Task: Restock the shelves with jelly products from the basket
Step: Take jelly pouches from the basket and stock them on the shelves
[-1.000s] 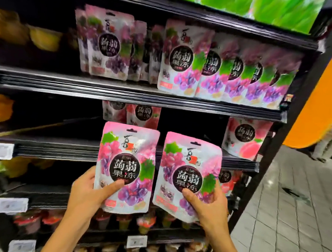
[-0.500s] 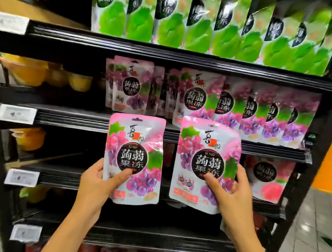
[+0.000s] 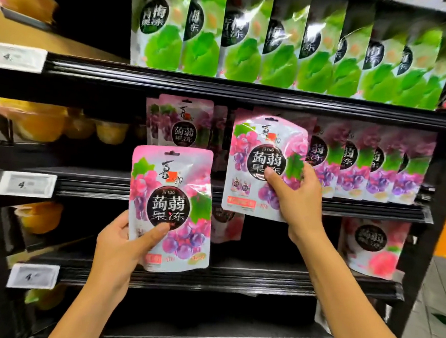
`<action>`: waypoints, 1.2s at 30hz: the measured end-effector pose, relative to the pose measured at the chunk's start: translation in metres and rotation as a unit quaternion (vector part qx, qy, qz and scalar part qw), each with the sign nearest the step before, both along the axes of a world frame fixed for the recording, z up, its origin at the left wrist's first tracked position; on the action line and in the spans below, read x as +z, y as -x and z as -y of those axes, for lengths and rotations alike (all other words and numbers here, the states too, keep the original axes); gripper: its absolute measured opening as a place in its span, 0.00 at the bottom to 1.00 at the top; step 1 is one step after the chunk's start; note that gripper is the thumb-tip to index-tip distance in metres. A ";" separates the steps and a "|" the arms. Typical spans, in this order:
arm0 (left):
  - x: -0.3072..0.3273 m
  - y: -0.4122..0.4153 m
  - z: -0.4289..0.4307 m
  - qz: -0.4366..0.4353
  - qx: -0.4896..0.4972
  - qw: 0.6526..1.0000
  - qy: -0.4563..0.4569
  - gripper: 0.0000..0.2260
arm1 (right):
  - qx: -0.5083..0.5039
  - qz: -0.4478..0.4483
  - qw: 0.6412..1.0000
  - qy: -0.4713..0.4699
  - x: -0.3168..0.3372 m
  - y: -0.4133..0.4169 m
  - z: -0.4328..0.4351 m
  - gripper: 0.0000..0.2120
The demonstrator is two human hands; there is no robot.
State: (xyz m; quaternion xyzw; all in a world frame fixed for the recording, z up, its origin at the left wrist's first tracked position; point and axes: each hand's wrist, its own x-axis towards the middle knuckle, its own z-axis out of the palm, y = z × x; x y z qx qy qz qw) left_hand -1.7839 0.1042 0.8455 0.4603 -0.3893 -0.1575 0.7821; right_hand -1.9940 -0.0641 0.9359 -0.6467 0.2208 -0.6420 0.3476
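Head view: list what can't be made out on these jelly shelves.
- Basket: outside the head view's frame.
- Price tags: print blurred, too small.
- Grape row: part behind the upper pouch, covered by it and the right hand.
- Pink pouch: mostly hidden by the lower pouch.

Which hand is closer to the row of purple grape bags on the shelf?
Right. The right hand holds its pouch just in front of the grape row; the left hand holds another pouch lower and further left.
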 end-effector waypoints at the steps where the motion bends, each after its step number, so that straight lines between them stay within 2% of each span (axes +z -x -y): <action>1: 0.000 -0.002 -0.001 0.000 -0.003 1.000 0.002 0.23 | -0.002 -0.003 1.000 -0.006 0.004 -0.005 0.001 0.19; 5: 0.000 -0.010 -0.004 0.004 -0.018 1.000 0.009 0.17 | -0.015 -0.010 1.000 -0.022 0.017 -0.024 0.001 0.17; 10: 0.001 -0.019 -0.009 0.016 -0.016 1.000 0.020 0.19 | -0.040 0.004 0.999 -0.010 0.033 -0.046 0.003 0.13; 14: 0.003 -0.021 -0.012 0.032 -0.005 0.999 0.021 0.17 | -0.083 0.000 0.996 0.018 0.037 -0.060 0.006 0.20; 17: 0.001 -0.020 -0.012 0.028 -0.001 0.999 0.021 0.17 | -0.097 -0.060 0.993 0.017 0.030 -0.063 0.008 0.33; 19: -0.002 -0.018 -0.012 0.030 0.001 0.999 0.019 0.17 | -0.087 -0.092 0.992 0.004 0.026 -0.056 0.009 0.36; 20: -0.003 -0.018 -0.012 0.030 0.002 0.999 0.019 0.17 | -0.077 -0.101 0.992 0.004 0.025 -0.051 0.009 0.34; 22: -0.006 -0.015 -0.011 0.023 0.000 1.000 0.020 0.17 | -0.064 -0.120 0.990 0.019 0.023 -0.037 0.010 0.23; 25: -0.008 -0.010 -0.011 0.018 -0.005 1.000 0.019 0.17 | -0.100 -0.172 0.979 0.039 0.016 -0.016 0.015 0.11; 29: -0.012 -0.003 -0.007 0.006 -0.005 1.000 0.017 0.17 | -0.158 -0.229 0.960 0.008 0.009 -0.001 0.021 0.07; 36: -0.009 0.005 0.000 0.001 -0.006 1.000 0.004 0.19 | -0.179 -0.233 0.956 -0.005 0.007 -0.016 0.027 0.05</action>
